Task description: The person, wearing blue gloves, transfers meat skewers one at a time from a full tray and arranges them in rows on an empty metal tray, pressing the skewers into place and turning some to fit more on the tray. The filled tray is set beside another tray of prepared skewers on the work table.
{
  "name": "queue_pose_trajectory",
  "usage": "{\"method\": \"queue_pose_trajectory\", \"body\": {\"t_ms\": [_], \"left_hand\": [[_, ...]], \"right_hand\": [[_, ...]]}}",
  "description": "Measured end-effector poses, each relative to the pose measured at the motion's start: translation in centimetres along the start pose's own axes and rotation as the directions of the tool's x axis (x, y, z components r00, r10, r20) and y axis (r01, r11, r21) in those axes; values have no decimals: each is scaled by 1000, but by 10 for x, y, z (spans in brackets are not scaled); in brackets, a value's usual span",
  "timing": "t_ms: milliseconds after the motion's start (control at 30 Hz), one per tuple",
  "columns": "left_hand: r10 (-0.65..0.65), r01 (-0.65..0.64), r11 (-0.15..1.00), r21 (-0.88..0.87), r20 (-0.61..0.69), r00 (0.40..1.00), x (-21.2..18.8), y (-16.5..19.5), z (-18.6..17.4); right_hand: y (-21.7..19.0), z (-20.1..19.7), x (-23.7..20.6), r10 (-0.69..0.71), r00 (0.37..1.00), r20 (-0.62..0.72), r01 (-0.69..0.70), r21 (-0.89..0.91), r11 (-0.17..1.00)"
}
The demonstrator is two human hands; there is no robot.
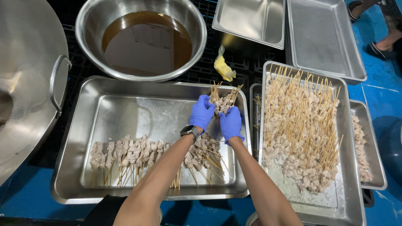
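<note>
From the head view, the left hand (202, 112) and right hand (230, 122), both in blue gloves, close together around a bundle of skewers (223, 100) above the steel tray's (79, 167) right end, where more meat skewers (138, 155) lie in a row.

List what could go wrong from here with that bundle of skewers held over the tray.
1. The bundle of skewers is gripped between the left hand and right hand only around the meat, so single sticks may slide out.
2. The pointed stick ends fan out beside thin blue gloves and might puncture them.
3. The hands hang above the row of skewers in the large tray; a dropped bundle would likely scatter it.
</note>
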State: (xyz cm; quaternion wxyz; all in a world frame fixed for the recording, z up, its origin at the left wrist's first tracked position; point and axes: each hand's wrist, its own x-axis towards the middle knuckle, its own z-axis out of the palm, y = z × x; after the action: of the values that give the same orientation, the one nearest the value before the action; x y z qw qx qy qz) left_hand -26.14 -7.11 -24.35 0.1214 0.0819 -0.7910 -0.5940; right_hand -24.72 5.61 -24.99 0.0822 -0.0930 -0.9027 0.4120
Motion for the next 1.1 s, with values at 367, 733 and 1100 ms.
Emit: {"method": "queue_pose_trajectory", "body": {"t_ms": [367, 733, 1100], "left_hand": [[244, -209, 951, 227, -141, 959, 4, -4, -3], [42, -107, 957, 270, 237, 971, 1, 10, -4], [120, -215, 929, 302, 306, 945, 4, -4, -5]], "right_hand": [[-4, -46, -23, -100, 864, 493, 265, -276, 924], [-28, -76, -87, 156, 628, 763, 350, -455, 819], [10, -36, -35, 283, 877, 387, -241, -155, 958]]}}
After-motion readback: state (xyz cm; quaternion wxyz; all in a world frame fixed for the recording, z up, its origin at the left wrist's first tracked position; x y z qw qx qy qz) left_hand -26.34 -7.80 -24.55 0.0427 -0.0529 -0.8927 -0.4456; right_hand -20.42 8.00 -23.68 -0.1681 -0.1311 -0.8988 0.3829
